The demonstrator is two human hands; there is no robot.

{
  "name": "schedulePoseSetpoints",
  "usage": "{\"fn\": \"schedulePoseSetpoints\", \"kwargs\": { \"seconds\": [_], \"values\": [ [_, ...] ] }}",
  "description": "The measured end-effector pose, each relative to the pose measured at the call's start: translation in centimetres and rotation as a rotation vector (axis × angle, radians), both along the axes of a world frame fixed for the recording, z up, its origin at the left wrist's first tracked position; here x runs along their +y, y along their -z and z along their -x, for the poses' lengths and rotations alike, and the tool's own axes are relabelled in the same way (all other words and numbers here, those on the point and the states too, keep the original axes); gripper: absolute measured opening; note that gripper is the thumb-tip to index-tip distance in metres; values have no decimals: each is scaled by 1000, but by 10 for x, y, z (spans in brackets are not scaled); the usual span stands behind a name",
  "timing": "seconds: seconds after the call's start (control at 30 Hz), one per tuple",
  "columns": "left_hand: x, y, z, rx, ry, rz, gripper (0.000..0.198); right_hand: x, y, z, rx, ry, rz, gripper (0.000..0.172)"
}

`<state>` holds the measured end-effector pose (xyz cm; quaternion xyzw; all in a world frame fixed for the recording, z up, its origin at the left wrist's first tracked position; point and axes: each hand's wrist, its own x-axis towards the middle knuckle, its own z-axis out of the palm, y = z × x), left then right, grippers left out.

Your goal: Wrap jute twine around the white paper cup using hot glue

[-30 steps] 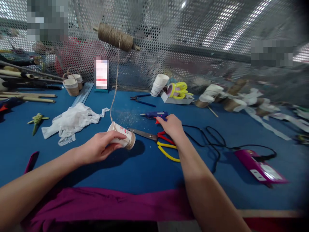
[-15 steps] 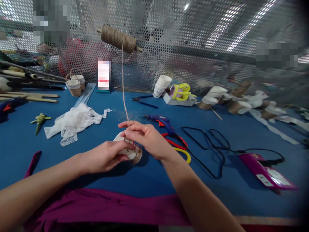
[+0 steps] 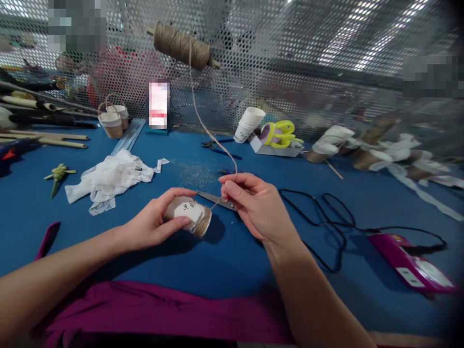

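My left hand (image 3: 155,220) is wrapped round a white paper cup (image 3: 186,209) with dark marks, tipped on its side. Brown twine is wound round the cup's right end. My right hand (image 3: 259,203) pinches the twine (image 3: 210,133) between thumb and fingers, right of the cup. A short stretch runs from the cup to these fingers, and from there the strand climbs to a twine spool (image 3: 181,46) on a rod. Scissors blades (image 3: 213,198) show beside my right hand; their handles are hidden. Behind that hand a blue glue gun (image 3: 235,172) is mostly covered.
Left lies crumpled white lace ribbon (image 3: 116,176). Twine-wrapped cups with handles (image 3: 111,124), a phone (image 3: 158,106), pliers (image 3: 221,149), stacked paper cups (image 3: 248,124) and a box (image 3: 275,145) holding yellow items line the back. At right are a black cord (image 3: 340,232) and purple power strip (image 3: 413,266).
My right hand has moved right, away from the cup, drawing the twine with it. The strand from the spool now bows. The cup has turned in my left hand, showing more of its side.
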<state>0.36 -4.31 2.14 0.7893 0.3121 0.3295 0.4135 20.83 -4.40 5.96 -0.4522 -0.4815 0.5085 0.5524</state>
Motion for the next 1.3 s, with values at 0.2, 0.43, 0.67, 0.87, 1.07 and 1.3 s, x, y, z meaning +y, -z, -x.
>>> {"fn": "schedulePoseSetpoints", "kwargs": {
  "seconds": [0.2, 0.43, 0.67, 0.87, 1.07, 1.3],
  "values": [
    [-1, -2, 2, 33, 25, -64, 38, 1, 3, 2, -53, 70, -5, 11],
    [-3, -6, 1, 29, 88, -116, 35, 6, 12, 3, -154, 77, 2, 15],
    [-5, -6, 1, -33, 95, -130, 33, 6, 14, 5, -187, 39, 23, 15],
    [-8, -6, 2, -64, 112, -199, 32, 6, 17, 8, -218, -5, 37, 15],
    [-8, -6, 1, -72, 89, -294, 31, 5, 17, 9, -232, -26, 76, 16],
    [-10, -7, 2, -61, 94, -381, 31, 5, 22, 13, -182, -101, 119, 21]
  ]
}}
